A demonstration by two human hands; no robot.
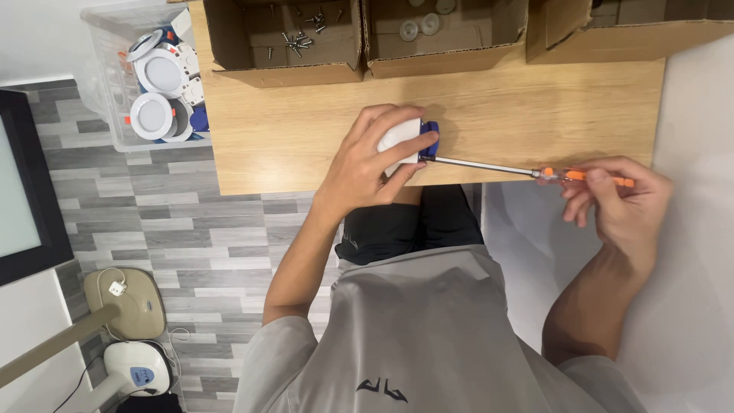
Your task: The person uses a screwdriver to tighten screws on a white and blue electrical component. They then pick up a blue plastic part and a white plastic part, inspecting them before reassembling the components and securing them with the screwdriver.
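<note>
Fingers of my left hand (375, 164) clamp the white downlight (399, 140) against the wooden surface (306, 122) near its front edge; my right hand (615, 200) pinches the orange-handled screwdriver (527, 171), best kept level with its tip seated.

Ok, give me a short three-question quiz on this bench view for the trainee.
1. True or false: the screwdriver tip meets the blue part of the white device under the left hand.
2. Which cardboard box holds loose screws? A) leftmost box B) rightmost
3. Fill in: the right hand grips the tool's ____-coloured handle.

Key: 1 true; 2 A; 3 orange.
</note>
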